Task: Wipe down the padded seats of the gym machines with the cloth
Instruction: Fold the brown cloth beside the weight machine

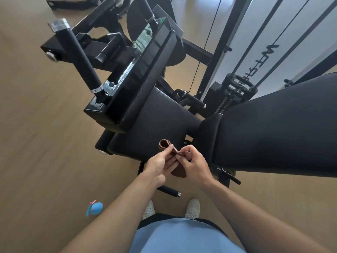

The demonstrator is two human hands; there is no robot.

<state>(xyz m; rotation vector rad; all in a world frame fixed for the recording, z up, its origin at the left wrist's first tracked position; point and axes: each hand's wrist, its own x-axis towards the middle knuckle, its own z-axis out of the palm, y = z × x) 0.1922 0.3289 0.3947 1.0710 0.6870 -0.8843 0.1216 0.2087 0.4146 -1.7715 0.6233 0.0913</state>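
A small brown cloth (165, 144) is held between both my hands, just above the front edge of a black padded seat (155, 121). My left hand (160, 165) pinches its upper folded loop, my right hand (193, 164) grips the other end, and a corner hangs below my fingers. To the right, a long black back pad (273, 128) slopes up from the seat. A second black pad (145, 77) stands tilted on edge just behind the seat.
Black machine frame, a padded roller bar (80, 57) and cables (255, 44) fill the space behind the seat. A short handle (168, 191) juts out low near my white shoes. A blue object (94, 209) lies on the wooden floor at the left.
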